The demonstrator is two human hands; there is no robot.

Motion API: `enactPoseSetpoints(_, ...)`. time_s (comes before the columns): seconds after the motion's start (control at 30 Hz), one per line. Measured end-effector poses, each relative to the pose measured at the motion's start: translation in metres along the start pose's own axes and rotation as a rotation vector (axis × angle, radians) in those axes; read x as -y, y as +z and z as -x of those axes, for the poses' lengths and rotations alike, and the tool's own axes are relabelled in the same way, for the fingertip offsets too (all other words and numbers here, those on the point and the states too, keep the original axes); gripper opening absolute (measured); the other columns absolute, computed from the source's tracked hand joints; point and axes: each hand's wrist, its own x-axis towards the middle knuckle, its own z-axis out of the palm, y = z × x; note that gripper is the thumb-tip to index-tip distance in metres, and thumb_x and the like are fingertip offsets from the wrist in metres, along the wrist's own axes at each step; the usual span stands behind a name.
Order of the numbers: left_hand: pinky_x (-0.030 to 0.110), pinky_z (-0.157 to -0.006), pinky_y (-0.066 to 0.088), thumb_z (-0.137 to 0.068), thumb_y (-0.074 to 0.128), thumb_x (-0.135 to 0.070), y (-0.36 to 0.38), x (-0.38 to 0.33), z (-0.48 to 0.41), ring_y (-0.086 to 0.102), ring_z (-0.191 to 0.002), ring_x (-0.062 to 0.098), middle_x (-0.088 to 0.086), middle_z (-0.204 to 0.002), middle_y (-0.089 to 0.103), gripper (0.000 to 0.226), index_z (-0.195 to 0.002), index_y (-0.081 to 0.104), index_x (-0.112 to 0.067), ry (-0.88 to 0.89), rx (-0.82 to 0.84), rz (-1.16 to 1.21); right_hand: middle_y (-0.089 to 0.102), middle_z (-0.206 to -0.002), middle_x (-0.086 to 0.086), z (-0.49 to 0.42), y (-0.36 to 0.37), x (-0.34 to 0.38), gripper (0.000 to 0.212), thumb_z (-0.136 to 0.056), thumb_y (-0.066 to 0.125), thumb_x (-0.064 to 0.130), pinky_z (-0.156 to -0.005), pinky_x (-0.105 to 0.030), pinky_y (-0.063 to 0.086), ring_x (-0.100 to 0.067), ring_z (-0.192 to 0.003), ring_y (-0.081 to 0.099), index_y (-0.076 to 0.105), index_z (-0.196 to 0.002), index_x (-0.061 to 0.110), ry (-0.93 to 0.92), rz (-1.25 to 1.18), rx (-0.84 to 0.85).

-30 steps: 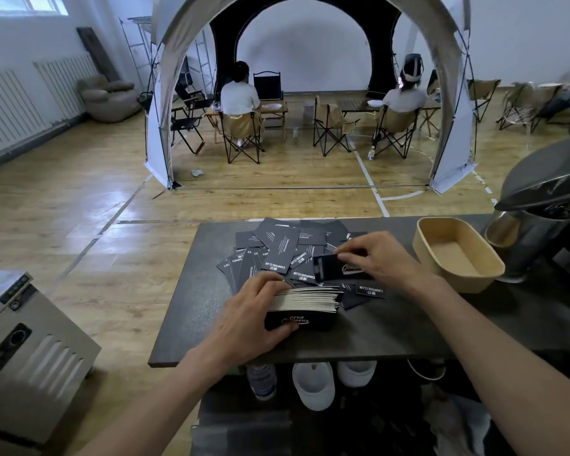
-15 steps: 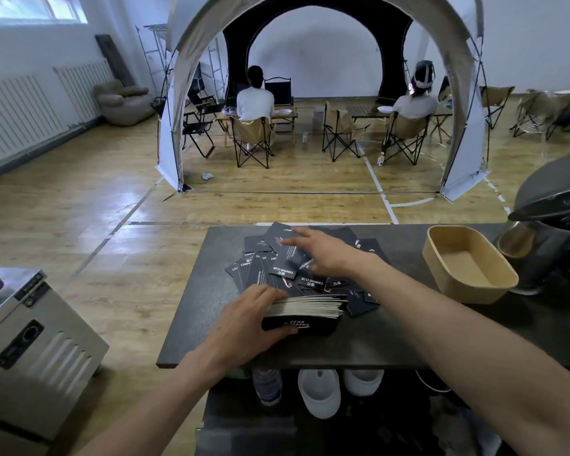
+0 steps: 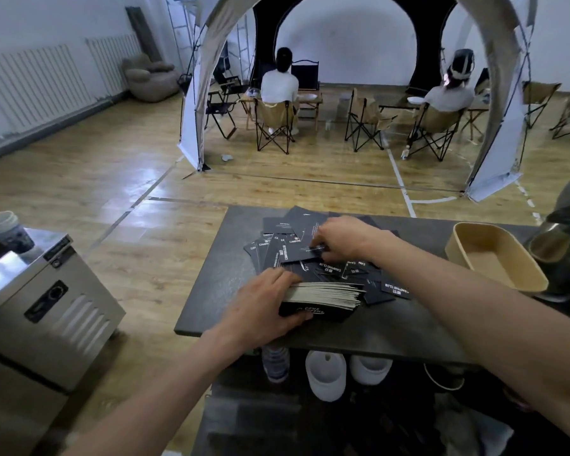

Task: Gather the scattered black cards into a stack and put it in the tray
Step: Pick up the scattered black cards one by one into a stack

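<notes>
A thick stack of black cards (image 3: 323, 299) lies near the front edge of the dark table (image 3: 385, 327), and my left hand (image 3: 260, 307) grips its left end. Behind it, several loose black cards (image 3: 277, 251) with white print lie fanned and overlapping. My right hand (image 3: 343, 240) reaches over this spread with its fingers curled, pinching one black card at the middle of the pile. The tan tray (image 3: 494, 258) stands empty on the right of the table, apart from both hands.
A dark kettle-like vessel (image 3: 563, 248) stands right of the tray. A metal machine (image 3: 37, 311) with a paper cup (image 3: 9, 230) on it sits at the left. White cups and a bottle stand under the table. Two seated people are far behind.
My right hand has drawn back from the far cards toward the middle of the spread and curled onto a card. My left hand stays on the stack.
</notes>
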Motion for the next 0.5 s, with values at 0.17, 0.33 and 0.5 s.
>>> enactPoseSetpoints(0.17,0.028,-0.105,0.044,-0.079,0.072,-0.06,0.004,0.0,0.005,0.042,-0.13,0.01,-0.007,-0.144,0.038,0.066,-0.132,0.05,-0.027,0.009,-0.07,0.034,0.076,-0.11,0.009,0.035,0.008,-0.003,0.029,-0.097,0.056,0.032,-0.081,-0.032,0.055,-0.022,-0.103,0.068,0.072,-0.12,0.038,-0.007,-0.077,-0.072)
enactPoseSetpoints(0.33,0.028,-0.118,0.029,-0.077,0.077,-0.056,0.003,0.001,0.001,0.031,-0.144,0.011,-0.004,-0.155,0.034,0.089,-0.148,0.035,-0.022,-0.004,-0.061,0.052,0.076,-0.08,0.019,0.077,0.004,-0.002,0.014,-0.089,0.074,0.029,-0.072,-0.016,0.051,0.005,-0.074,0.067,0.081,-0.101,0.03,-0.028,-0.652,0.032)
enactPoseSetpoints(0.5,0.024,-0.09,0.041,-0.081,0.068,-0.066,0.003,0.004,-0.003,0.051,-0.104,0.006,-0.016,-0.111,0.056,0.057,-0.122,0.057,-0.028,-0.009,0.024,0.005,0.071,-0.126,0.007,0.026,0.014,-0.022,0.038,-0.095,0.06,0.013,-0.1,-0.029,0.05,-0.01,-0.114,0.066,0.066,-0.131,0.027,0.143,-0.728,-0.179)
